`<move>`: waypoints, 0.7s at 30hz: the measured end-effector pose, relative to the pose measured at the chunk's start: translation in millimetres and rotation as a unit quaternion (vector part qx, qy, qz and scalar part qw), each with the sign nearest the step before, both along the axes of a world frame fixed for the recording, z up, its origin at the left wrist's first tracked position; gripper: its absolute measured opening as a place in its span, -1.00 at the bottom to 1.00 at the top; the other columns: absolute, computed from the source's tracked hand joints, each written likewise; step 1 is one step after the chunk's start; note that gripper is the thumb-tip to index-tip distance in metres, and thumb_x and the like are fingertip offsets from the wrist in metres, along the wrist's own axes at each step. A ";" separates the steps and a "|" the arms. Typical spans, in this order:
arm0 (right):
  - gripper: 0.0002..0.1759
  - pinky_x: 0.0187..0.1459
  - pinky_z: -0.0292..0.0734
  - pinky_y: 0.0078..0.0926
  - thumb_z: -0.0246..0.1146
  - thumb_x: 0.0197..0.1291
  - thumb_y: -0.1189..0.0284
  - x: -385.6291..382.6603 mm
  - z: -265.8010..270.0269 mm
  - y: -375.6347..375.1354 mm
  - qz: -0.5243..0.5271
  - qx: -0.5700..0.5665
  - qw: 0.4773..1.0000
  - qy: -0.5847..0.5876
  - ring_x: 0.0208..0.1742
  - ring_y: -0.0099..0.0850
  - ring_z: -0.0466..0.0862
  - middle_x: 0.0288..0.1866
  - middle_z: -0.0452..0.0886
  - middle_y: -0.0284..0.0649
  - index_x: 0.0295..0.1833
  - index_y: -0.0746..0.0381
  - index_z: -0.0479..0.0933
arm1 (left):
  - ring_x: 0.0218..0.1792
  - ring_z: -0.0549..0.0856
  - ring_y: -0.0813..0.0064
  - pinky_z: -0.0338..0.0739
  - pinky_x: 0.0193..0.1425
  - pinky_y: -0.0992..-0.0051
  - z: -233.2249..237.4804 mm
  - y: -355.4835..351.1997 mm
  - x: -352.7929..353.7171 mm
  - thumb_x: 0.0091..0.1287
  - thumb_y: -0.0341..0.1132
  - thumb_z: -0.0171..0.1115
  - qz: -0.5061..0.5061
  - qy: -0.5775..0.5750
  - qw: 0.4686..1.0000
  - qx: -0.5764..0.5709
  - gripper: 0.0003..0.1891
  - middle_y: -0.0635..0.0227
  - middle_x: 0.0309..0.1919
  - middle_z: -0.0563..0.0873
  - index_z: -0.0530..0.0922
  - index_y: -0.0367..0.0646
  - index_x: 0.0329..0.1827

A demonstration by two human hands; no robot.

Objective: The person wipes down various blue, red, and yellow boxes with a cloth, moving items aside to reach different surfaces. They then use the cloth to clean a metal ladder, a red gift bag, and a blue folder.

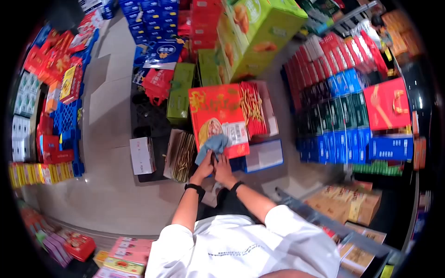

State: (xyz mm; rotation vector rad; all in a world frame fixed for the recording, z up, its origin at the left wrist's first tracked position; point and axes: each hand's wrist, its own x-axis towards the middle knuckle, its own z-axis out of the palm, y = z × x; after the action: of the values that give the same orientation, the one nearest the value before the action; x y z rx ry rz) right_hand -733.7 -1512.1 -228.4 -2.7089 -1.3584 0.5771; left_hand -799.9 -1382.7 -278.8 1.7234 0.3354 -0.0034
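Observation:
A blue-grey cloth (pixel 217 144) lies bunched over the lower left corner of a large red gift box (pixel 211 104) with gold print and a white label. My left hand (pixel 203 171) grips the cloth's lower edge with closed fingers. Close beside it, my right hand (pixel 224 170) also has its fingers closed at the cloth. A small dark patch shows between the two hands; what it is I cannot make out. An open carton of red gift bags (pixel 252 109) with gold handles stands right of the box, and a carton of folded bags (pixel 181 155) stands to its left.
Green boxes (pixel 259 39) are stacked behind the red box. A white box (pixel 142 156) stands at left, and a blue-edged white carton (pixel 263 155) at right. Tall stacks of blue boxes (pixel 333 146) line the right side. Blue plastic crates (pixel 66 118) stand across the aisle floor (pixel 109 102).

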 end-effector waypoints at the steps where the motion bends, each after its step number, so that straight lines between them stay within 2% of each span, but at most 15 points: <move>1: -0.13 0.54 -0.05 0.17 0.28 0.16 0.17 5.6 14.2 6.6 -0.008 -0.010 1.000 0.026 0.57 0.13 0.15 0.50 0.22 0.24 0.51 0.39 0.22 | 0.58 0.15 -0.14 0.02 0.65 0.24 5.5 5.4 3.0 0.14 -0.61 0.00 -0.008 -0.001 1.000 0.019 -0.26 -0.30 0.50 0.23 0.20 -0.40 0.52; 3: -0.12 0.53 -0.04 0.20 0.31 0.14 0.17 20.6 16.5 18.6 -0.005 0.002 1.000 -0.013 0.59 0.12 0.12 0.52 0.20 0.22 0.51 0.36 0.24 | 0.54 0.19 -0.22 0.05 0.64 0.15 10.0 16.7 9.7 0.12 -0.56 0.10 -0.020 -0.027 0.983 0.179 -0.24 -0.30 0.47 0.29 0.24 -0.33 0.51; 5: -0.09 0.49 0.12 0.14 0.36 0.05 0.25 38.5 13.9 32.0 -0.031 0.070 0.996 -0.040 0.57 0.11 0.18 0.52 0.24 0.19 0.53 0.29 0.23 | 0.50 0.24 -0.26 0.11 0.62 0.08 33.5 31.8 26.0 0.11 -0.52 0.19 -0.032 -0.004 0.974 0.226 -0.22 -0.28 0.43 0.34 0.25 -0.30 0.51; 7: -0.18 0.44 0.28 0.05 0.32 0.09 0.31 57.6 15.4 36.5 -0.082 0.112 0.990 -0.005 0.53 0.09 0.26 0.51 0.28 0.14 0.51 0.22 0.30 | 0.50 0.25 -0.24 0.16 0.60 0.07 53.3 40.8 38.3 0.13 -0.52 0.21 -0.036 0.044 0.962 0.266 -0.23 -0.28 0.43 0.34 0.25 -0.31 0.51; 9: -0.27 0.37 0.39 -0.03 0.28 0.11 0.35 60.4 11.5 34.4 -0.176 0.148 0.972 -0.048 0.48 0.04 0.34 0.48 0.34 0.09 0.45 0.22 0.38 | 0.50 0.24 -0.24 0.18 0.59 0.06 31.3 47.1 47.2 0.14 -0.52 0.21 -0.021 0.003 0.968 0.251 -0.24 -0.28 0.44 0.33 0.26 -0.29 0.51; 10: -0.32 0.34 0.41 -0.04 0.27 0.11 0.37 54.7 14.9 30.0 -0.226 0.149 0.962 -0.029 0.46 0.01 0.36 0.45 0.37 0.08 0.41 0.25 0.42 | 0.52 0.22 -0.25 0.16 0.60 0.07 28.3 44.1 47.6 0.14 -0.54 0.20 -0.031 0.007 0.973 0.229 -0.25 -0.29 0.45 0.31 0.28 -0.27 0.51; 11: -0.25 0.36 0.35 0.01 0.32 0.11 0.37 44.2 20.9 21.8 -0.246 0.114 0.962 0.003 0.48 -0.03 0.33 0.51 0.30 0.01 0.47 0.22 0.35 | 0.54 0.18 -0.25 0.14 0.60 0.07 26.9 36.2 42.0 0.12 -0.55 0.20 -0.046 0.032 0.979 0.198 -0.23 -0.30 0.48 0.27 0.28 -0.27 0.50; 13: -0.20 0.34 0.34 0.05 0.33 0.10 0.37 17.4 19.1 1.6 -0.210 0.074 0.975 -0.024 0.53 -0.04 0.27 0.55 0.24 0.00 0.50 0.23 0.29 | 0.55 0.16 -0.24 0.13 0.61 0.06 7.0 20.6 24.3 0.08 -0.56 0.21 -0.086 0.007 0.965 0.247 -0.20 -0.26 0.51 0.23 0.28 -0.24 0.52; 15: -0.15 0.34 0.32 0.08 0.34 0.10 0.37 -4.5 12.6 -14.6 -0.195 0.068 0.978 0.015 0.58 -0.05 0.19 0.59 0.17 -0.01 0.52 0.27 0.22 | 0.58 0.13 -0.18 0.09 0.61 0.00 2.6 4.2 0.4 0.06 -0.54 0.23 -0.094 -0.022 0.968 0.231 -0.17 -0.17 0.55 0.19 0.28 -0.18 0.53; 17: -0.16 0.38 0.30 0.05 0.33 0.11 0.37 -15.8 19.6 -22.1 -0.180 0.041 0.982 0.041 0.63 -0.05 0.11 0.61 0.13 0.01 0.50 0.35 0.21 | 0.63 0.07 0.04 -0.04 0.62 -0.10 45.7 -9.8 -19.6 0.08 -0.49 0.25 -0.133 0.081 0.951 0.267 -0.13 -0.01 0.59 0.17 0.23 -0.05 0.57; 19: -0.19 0.36 0.35 0.05 0.31 0.09 0.36 -18.6 13.1 -27.8 -0.166 0.107 0.980 0.020 0.57 0.02 0.20 0.53 0.22 0.08 0.46 0.37 0.25 | 0.63 0.07 0.08 -0.04 0.62 -0.10 51.7 -16.4 -30.1 0.11 -0.49 0.23 -0.129 0.087 0.942 0.297 -0.14 0.02 0.58 0.18 0.21 -0.01 0.59; 21: -0.21 0.35 0.37 0.01 0.31 0.09 0.37 -14.2 17.1 -24.1 -0.171 0.106 0.979 0.036 0.52 0.04 0.26 0.49 0.26 0.10 0.45 0.36 0.27 | 0.62 0.08 0.02 -0.03 0.61 -0.12 48.5 -12.7 -28.4 0.11 -0.49 0.22 -0.127 0.076 0.944 0.295 -0.15 0.00 0.57 0.20 0.22 -0.02 0.58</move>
State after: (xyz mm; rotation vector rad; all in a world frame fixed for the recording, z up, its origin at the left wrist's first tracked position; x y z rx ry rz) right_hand -747.9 -1536.2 -211.3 -2.6286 -0.8508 0.4638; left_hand -828.3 -1395.4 -230.3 2.3607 0.2355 -0.2490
